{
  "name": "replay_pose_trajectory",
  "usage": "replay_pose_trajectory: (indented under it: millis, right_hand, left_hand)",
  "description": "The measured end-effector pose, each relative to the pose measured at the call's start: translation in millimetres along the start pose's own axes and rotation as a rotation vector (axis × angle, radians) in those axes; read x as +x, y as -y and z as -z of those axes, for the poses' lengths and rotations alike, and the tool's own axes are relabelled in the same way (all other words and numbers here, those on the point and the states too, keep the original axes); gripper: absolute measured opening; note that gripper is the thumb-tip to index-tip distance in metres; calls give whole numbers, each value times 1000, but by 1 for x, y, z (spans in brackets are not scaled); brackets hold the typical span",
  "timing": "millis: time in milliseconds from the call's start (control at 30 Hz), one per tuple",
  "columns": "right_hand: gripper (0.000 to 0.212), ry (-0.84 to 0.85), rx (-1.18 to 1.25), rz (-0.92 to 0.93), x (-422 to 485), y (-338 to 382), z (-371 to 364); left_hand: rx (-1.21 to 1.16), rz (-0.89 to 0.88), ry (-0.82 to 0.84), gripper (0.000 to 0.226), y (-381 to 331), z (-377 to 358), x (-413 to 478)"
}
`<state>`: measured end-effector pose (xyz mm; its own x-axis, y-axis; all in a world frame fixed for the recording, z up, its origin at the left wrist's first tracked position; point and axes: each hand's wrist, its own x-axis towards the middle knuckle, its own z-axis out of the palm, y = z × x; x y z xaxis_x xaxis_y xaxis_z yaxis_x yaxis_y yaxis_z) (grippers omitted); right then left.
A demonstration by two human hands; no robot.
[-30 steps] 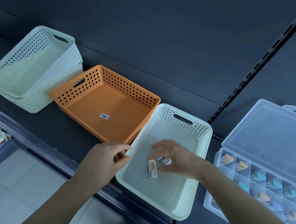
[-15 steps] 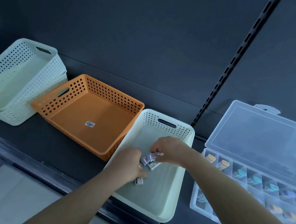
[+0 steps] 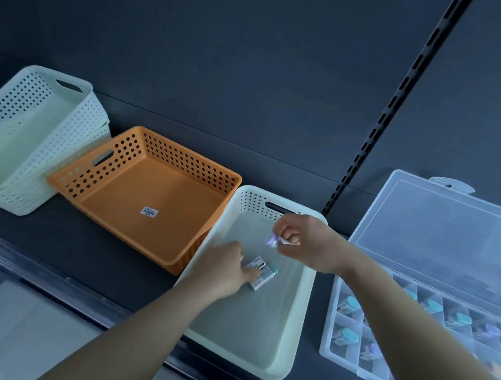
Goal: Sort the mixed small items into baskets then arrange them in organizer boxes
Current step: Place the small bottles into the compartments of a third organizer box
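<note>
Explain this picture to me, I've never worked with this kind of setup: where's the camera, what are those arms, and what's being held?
There is no machine here. These are a person's two bare arms, seen from one wide-angle camera worn on their head, looking forward and down. On the dark shelf stand, from the picture's left, stacked white baskets, an orange basket showing only a sticker, a pale basket, and a clear organizer box with its lid open and small capped items in its compartments. Both hands are over the pale basket. The left hand curls its fingers onto small white packs on the basket floor. The right hand, raised a little, pinches a small item in its grip; it is too blurred to name.
</note>
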<state>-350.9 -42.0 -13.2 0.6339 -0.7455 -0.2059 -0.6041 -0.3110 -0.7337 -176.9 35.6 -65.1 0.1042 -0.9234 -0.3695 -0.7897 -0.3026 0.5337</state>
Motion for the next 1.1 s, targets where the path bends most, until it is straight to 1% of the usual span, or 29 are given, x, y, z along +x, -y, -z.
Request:
replay_pose_trajectory:
  millis: [33, 100, 200, 267, 333, 433, 533, 667, 733, 800, 900, 1000, 1100]
  right_hand:
    - [15, 7, -15, -4, -1, 0, -1]
    - [20, 34, -87, -33, -1, 0, -2]
    - [26, 101, -157, -80, 0, 0, -6]
    - [26, 141, -214, -107, 1, 3, -11]
    - [20, 194, -323, -101, 3, 4, -17]
    - [22, 271, -507, -86, 9, 3, -29]
    - [22, 269, -565, -90, 13, 6, -39]
    - [22, 232, -575, -101, 15, 8, -47]
    - [20, 178, -531, -104, 11, 16, -46]
    - [17, 73, -438, -103, 2, 26, -41]
    - [18, -132, -161, -87, -27, 35, -29]
    - [11, -374, 51, -103, -70, 35, -15]
    - [10, -545, 302, -161, -116, 23, -4]
  left_hand:
    - [44, 2, 23, 38, -1, -2, 1]
    - [57, 5, 38, 32, -3, -3, 0]
    - [-28, 31, 49, 27, -2, 4, -9]
    - [-174, 31, 51, 29, 0, 10, -23]
    - [-294, 28, 30, 31, 2, 20, -41]
    - [-454, 8, 7, 25, 8, 39, -65]
    - [-672, -24, 1, 20, 13, 53, -80]
    - [-892, -30, 32, 19, 14, 57, -88]
    - [-1014, 0, 53, 15, 15, 56, -89]
    - [-1106, 37, 60, 14, 14, 54, -89]
    - [-1176, 29, 66, 10, 9, 50, -86]
    - [-1113, -60, 19, 13, -1, 41, -81]
    - [-970, -147, -52, 11, -25, 29, -80]
